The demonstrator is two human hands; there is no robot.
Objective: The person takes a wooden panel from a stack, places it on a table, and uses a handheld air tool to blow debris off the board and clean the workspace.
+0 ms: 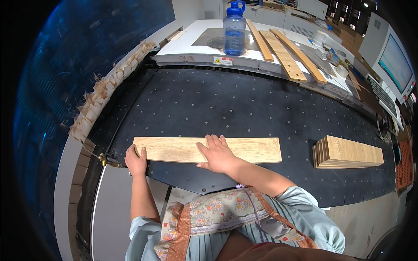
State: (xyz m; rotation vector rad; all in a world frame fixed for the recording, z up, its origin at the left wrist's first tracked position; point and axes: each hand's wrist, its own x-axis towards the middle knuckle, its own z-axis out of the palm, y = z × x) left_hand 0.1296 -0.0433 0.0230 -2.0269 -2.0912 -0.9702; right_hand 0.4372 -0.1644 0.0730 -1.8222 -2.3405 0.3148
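A long, light wood-grain board (252,150) lies flat on the dark table (204,104) in front of me. My left hand (136,160) grips its left end, with the thumb on the top face and the fingers round the short edge. Farther right, near the middle of the board, my right hand (217,155) rests flat on the top face, fingers spread and holding nothing. The board's underside is hidden.
Similar boards form a stack (352,151) at the right. Beyond the dark table, a white machine top (187,41) bears a blue water jug (234,35) and several wooden strips (283,54). Brush-like flaps (106,87) line the left side. A monitor (394,63) and keyboard (382,95) stand far right.
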